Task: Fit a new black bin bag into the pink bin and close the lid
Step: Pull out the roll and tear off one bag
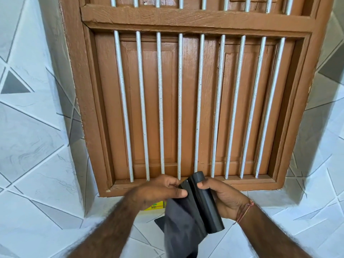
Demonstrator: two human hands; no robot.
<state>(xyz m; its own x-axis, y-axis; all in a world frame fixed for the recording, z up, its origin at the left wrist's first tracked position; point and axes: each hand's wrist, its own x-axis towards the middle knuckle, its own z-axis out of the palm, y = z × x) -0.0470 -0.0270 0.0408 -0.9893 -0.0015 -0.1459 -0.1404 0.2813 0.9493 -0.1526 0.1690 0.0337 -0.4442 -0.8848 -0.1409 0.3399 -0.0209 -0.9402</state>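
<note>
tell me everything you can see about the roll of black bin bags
The roll of black bin bags is a matt dark cylinder of what looks like thin plastic, tilted, its upper end towards the wooden shutter. The right hand grips it; the left hand pinches the loose bag, which hangs partly unrolled below it.

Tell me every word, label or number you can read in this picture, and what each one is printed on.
"bin" on the yellow label that peeks out below the left hand.
A smaller line under "bin" on that label is too blurred to read, and the hand hides the rest.
No print shows on the black bag roll in the right hand, nor on the wooden window or wall tiles.
</note>
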